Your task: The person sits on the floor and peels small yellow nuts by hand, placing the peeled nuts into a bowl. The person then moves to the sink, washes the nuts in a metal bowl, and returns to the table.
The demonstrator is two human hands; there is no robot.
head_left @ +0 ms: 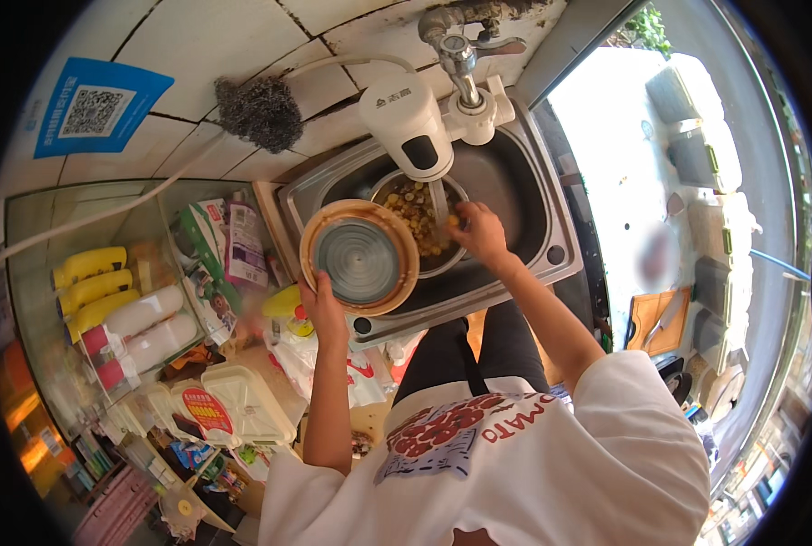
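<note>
My left hand (324,308) grips the lower rim of a round bowl (313,244), orange-tan at the edge with a grey-blue ringed middle, holding it above the sink's left side. Behind the bowl, in the sink (526,205), sits a round metal basin (457,258) with many small yellow-brown pieces (406,202) in it. A stream of water (439,202) runs into the basin from a white tap unit. At the basin's right rim is my right hand (481,235), its fingers drawn together by the yellow pieces; what they hold is too small to make out. The bowl hides the basin's left part.
The white tap heater (406,123) hangs low over the sink, beside a metal tap (460,68). A steel-wool scrubber (260,114) is on the tiled wall. Bottles (142,318) and packets crowd the left. Rightward, a knife (665,318) lies on a wooden cutting board (647,314).
</note>
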